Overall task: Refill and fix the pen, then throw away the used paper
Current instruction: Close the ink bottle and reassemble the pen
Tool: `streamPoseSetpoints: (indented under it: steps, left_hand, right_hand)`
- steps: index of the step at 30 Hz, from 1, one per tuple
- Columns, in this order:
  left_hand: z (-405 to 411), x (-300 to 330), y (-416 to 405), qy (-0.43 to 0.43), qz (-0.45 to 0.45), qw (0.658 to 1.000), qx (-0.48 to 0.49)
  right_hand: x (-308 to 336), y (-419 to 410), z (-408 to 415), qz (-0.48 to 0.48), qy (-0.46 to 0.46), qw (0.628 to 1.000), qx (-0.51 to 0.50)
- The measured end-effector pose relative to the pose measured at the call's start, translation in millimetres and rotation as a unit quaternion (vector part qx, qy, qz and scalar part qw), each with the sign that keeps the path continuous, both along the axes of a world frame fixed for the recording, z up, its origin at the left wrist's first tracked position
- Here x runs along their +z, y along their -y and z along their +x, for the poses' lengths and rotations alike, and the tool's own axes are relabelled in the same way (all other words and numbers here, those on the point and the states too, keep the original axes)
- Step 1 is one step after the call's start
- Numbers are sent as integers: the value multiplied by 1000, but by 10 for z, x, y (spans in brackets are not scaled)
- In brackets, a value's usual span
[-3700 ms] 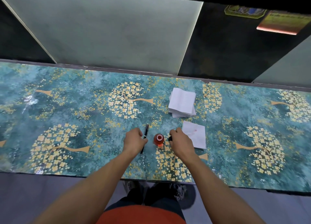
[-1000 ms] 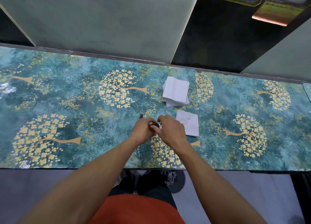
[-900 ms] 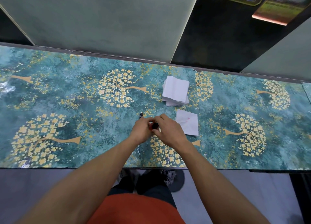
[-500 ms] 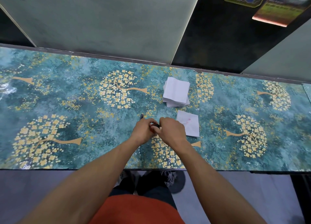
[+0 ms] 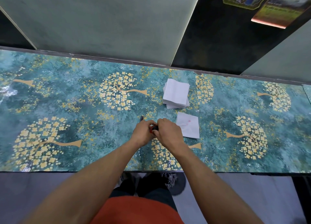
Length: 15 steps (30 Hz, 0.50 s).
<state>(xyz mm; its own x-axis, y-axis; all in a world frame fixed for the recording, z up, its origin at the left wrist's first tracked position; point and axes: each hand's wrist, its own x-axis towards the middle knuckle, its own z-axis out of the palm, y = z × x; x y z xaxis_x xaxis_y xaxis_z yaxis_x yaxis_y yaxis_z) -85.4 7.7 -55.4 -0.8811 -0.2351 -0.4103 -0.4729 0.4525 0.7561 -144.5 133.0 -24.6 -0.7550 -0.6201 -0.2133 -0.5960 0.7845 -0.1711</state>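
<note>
Both hands meet over a small red ink bottle [image 5: 151, 131] with a black cap [image 5: 155, 127] near the table's front middle. My left hand [image 5: 143, 134] wraps the bottle's left side. My right hand [image 5: 168, 131] pinches the black cap from the right. Most of the bottle is hidden by my fingers. The black pen [image 5: 142, 118] lies on the table, only its far tip showing past my left hand. A single white paper [image 5: 188, 126] with faint red ink stains lies flat just right of my right hand.
A stack of clean white paper squares [image 5: 176, 93] sits behind the stained sheet. The table [image 5: 67, 105] carries a teal cover with gold tree prints; its front edge runs just below my wrists. A wall with grey panels stands behind.
Since 3.7 s ago the hands came together on the ink bottle, whose red opening is now covered by the black cap. Over the last second the fingers shift slightly on the cap.
</note>
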Motion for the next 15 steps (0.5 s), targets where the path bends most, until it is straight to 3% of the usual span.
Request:
streamPoseSetpoints:
  steps: [15]
  left_hand:
    - [13,-19,-31,-1,-12,1000,-1]
  right_hand:
    - [41,42,80,7,5,999,-33]
